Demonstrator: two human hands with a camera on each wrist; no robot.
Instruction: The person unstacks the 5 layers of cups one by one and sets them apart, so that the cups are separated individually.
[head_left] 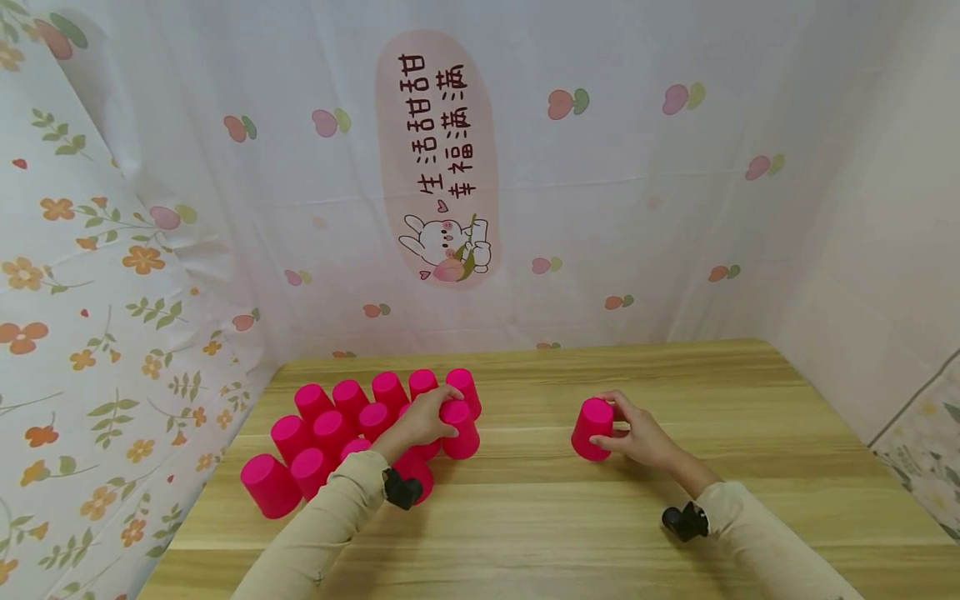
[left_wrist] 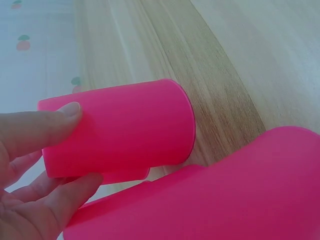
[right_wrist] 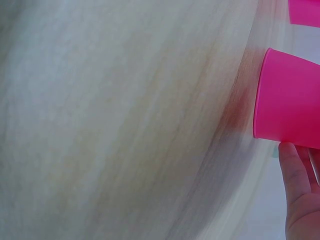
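My left hand [head_left: 423,417] grips a bright pink cup [head_left: 461,433] near its closed top, at the right edge of a group of upside-down pink cups. Thumb and fingers curl round that same cup [left_wrist: 125,127] in the left wrist view. Apart from the group, to the right, my right hand [head_left: 637,433] holds another upside-down pink cup [head_left: 592,429] between thumb and fingers. The right wrist view shows this cup [right_wrist: 290,100] only in part, cut off by the frame's edge. Part of the group is hidden behind my left hand and forearm.
Several pink cups [head_left: 270,485] stand in rough rows on the left of the wooden table [head_left: 525,533]. One cup [head_left: 416,479] sits partly under my left wrist. A printed white curtain [head_left: 600,208] hangs behind the table, and a flowered one [head_left: 112,333] at the left.
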